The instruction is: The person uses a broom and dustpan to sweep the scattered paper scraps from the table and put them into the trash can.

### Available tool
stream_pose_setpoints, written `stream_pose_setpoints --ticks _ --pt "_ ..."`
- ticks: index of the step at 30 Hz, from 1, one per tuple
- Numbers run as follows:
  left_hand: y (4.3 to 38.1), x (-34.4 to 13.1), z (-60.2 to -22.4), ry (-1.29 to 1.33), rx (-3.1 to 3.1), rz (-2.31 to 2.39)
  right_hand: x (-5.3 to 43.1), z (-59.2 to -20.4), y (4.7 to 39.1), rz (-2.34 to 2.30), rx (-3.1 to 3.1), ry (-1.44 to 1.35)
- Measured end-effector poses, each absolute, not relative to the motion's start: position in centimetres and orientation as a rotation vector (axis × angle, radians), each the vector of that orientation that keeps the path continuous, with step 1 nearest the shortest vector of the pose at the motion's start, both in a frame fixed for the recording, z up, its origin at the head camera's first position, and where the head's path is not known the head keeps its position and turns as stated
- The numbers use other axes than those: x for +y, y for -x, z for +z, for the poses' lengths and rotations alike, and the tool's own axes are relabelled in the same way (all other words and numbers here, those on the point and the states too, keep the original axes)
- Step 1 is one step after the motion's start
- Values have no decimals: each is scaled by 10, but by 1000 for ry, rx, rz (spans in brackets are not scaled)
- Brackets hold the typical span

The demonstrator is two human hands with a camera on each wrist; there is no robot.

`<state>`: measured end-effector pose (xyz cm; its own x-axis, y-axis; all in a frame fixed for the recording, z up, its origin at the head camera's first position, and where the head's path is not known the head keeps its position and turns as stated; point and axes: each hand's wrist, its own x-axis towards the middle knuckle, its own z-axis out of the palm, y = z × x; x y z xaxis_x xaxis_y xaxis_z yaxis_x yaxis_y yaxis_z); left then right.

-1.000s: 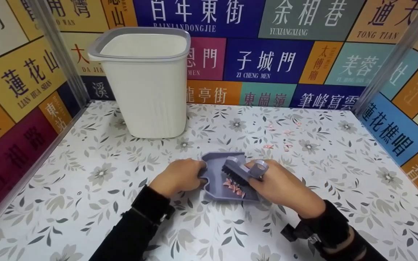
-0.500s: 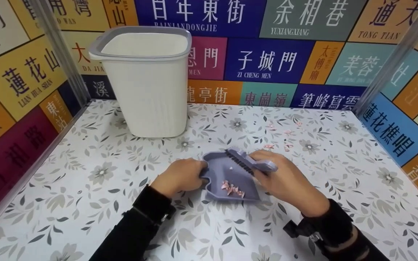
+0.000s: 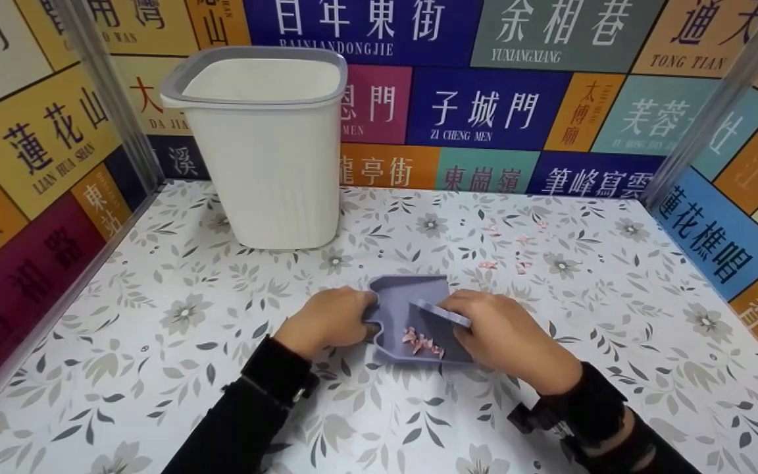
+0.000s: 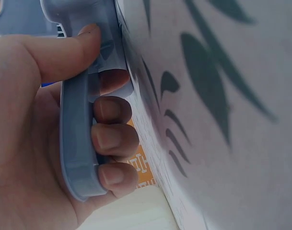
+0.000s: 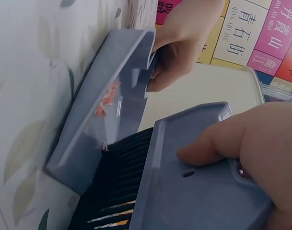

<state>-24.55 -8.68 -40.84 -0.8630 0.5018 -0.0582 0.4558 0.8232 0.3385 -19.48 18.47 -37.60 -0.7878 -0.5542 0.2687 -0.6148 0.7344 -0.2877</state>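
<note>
My left hand (image 3: 333, 316) grips the handle (image 4: 77, 139) of a grey-purple dustpan (image 3: 395, 303), fingers wrapped round it and thumb on top. The pan's mouth faces right, low over the table. Several pink scraps (image 3: 422, 342) lie in it, seen from the side as pink bits (image 5: 107, 98) in the right wrist view. My right hand (image 3: 507, 336) holds a matching hand brush (image 3: 441, 313), its thumb pressed on the flat body (image 5: 184, 187). Dark bristles (image 5: 124, 167) reach into the mouth of the pan; from the head view they are hidden.
A tall white bin (image 3: 274, 171) with a grey rim stands at the back left. More pink scraps (image 3: 522, 263) are scattered on the floral tabletop (image 3: 188, 368) at the back right. Walls with coloured signs (image 3: 484, 112) enclose the back and sides.
The brush first lifted towards the pan's far side with its bristles showing, then turned and came back lower over the pan's mouth. My left hand and the dustpan stay nearly still.
</note>
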Motion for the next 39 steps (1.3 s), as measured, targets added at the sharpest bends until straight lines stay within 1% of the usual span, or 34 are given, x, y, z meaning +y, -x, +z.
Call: stream_pose_setpoints --ticks 12,23,28,35,39 --pt "245 -87 -407 -756 2862 482 173 -369 182 731 -2761 -1103" --pt "245 -87 -408 -727 2865 486 169 -366 182 967 -2724 -1101" --pt "245 -88 -408 -757 2877 488 167 -363 180 1090 -2676 -1138" --pt "243 -89 -408 -737 2881 482 174 -358 186 1242 -2475 -1221" --pt "244 -87 -407 -725 2867 452 184 -352 194 1256 -2447 -1131"
